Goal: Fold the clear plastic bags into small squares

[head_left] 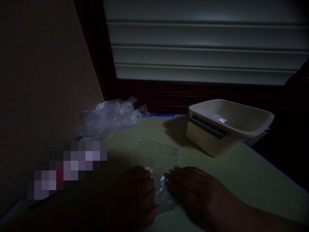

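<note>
A clear plastic bag (156, 154) lies on the green table in front of me, its near part crinkled and shiny between my hands. My left hand (142, 196) is closed on the bag's left side, with its fingers curled and its thumb toward the near end. From the right, my right hand (198, 190) reaches over the opposite edge of the bag. Its fingers are stretched out side by side, and their tips touch the plastic; its thumb is hidden. The dim light hides whether anything is inside the bag.
A heap of clear plastic bags (111, 116) sits at the table's back left. At the back right stands a cream plastic bin (205, 137) with a small clear piece inside. A blurred-out item (70, 167) lies on the left. Behind the green tabletop (256, 180) is a slatted panel (205, 58).
</note>
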